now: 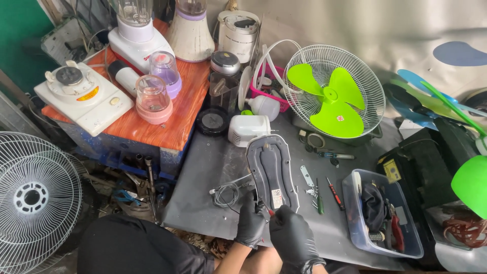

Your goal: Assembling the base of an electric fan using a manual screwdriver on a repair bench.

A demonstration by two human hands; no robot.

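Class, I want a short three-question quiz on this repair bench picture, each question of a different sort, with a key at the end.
1. True or false: both hands wear black gloves.
2. What colour are the blades of the fan lying in its wire guard on the table? A) blue B) bright green C) white
3. Fill in: the long grey oval base plate lies on the ____ table.

Key
1. True: the left hand and the right hand are both in black gloves, at the near end of the base plate.
2. B: the fan has bright green blades.
3. Grey: the table is grey, with two small screwdrivers to the right of the plate.
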